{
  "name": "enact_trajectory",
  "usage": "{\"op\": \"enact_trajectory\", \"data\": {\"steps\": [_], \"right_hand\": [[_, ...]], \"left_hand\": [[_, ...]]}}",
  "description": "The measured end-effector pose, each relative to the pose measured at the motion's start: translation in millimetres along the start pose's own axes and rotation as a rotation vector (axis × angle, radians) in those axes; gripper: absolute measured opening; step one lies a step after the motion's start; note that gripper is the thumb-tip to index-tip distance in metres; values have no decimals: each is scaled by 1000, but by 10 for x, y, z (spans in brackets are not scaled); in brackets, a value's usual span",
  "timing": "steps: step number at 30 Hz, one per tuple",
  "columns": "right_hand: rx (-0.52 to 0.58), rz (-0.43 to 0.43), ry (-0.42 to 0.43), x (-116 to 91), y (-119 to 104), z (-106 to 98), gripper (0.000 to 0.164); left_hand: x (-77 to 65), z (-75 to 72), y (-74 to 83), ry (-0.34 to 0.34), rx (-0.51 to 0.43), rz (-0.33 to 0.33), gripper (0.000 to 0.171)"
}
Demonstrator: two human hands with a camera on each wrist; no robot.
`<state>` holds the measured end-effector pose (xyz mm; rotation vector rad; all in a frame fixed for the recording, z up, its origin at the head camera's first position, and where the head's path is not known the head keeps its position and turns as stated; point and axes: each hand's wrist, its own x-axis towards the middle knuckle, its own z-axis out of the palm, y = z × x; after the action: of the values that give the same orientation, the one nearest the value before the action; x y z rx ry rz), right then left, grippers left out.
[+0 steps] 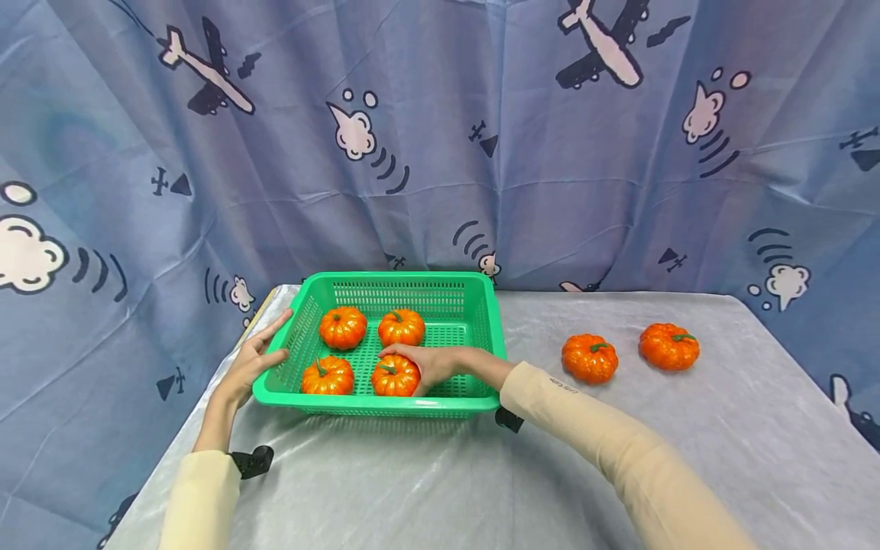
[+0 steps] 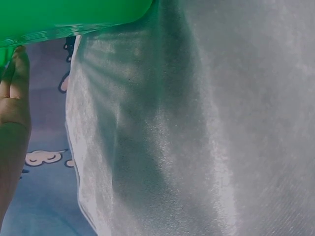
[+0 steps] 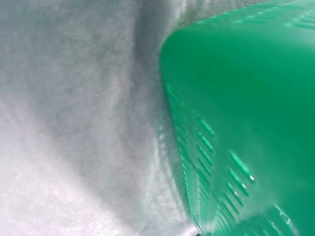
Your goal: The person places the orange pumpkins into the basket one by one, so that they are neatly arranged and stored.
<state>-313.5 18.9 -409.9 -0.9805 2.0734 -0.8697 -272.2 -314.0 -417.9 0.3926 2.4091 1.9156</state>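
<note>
A green plastic basket (image 1: pixel 385 407) with slotted walls stands on the table, holding several small orange pumpkins. My right hand (image 1: pixel 435 365) reaches over the basket's right side and grips the front right pumpkin (image 1: pixel 395 377), thumb at its near side and fingers over its top. Beside that one sits the front left pumpkin (image 1: pixel 328 376); behind are the back left pumpkin (image 1: pixel 342 328) and the back right pumpkin (image 1: pixel 402 327). My left hand (image 1: pixel 249 367) holds the basket's left rim, thumb over it and fingers along the outside. In the right wrist view the basket wall (image 3: pixel 236 108) shows, but no hand.
Two more pumpkins lie on the table right of the basket, a nearer one (image 1: pixel 590 359) and a farther one (image 1: pixel 668 347). A silvery-grey cloth (image 1: pixel 385 481) covers the table. Behind it hangs a blue curtain (image 1: pixel 426 221) printed with planes and clouds.
</note>
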Motion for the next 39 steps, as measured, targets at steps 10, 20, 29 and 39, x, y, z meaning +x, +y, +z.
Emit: {"op": "enact_trajectory", "data": {"steps": [10,20,29,39], "right_hand": [[-66,-51,-23,-20,39,-15,89],[-36,-2,-5,-68,32,-18,92],[31,39,21,-199,11,-107,93],[103,46,15,-472,-48,-246,84]], "left_hand": [[14,14,-28,-6,24,16,68],[27,44,-53,-43,-105,-3,70],[27,37,-26,-33,-97,-23,71],[-17,24,-45,-36,-147,-17,71]]}}
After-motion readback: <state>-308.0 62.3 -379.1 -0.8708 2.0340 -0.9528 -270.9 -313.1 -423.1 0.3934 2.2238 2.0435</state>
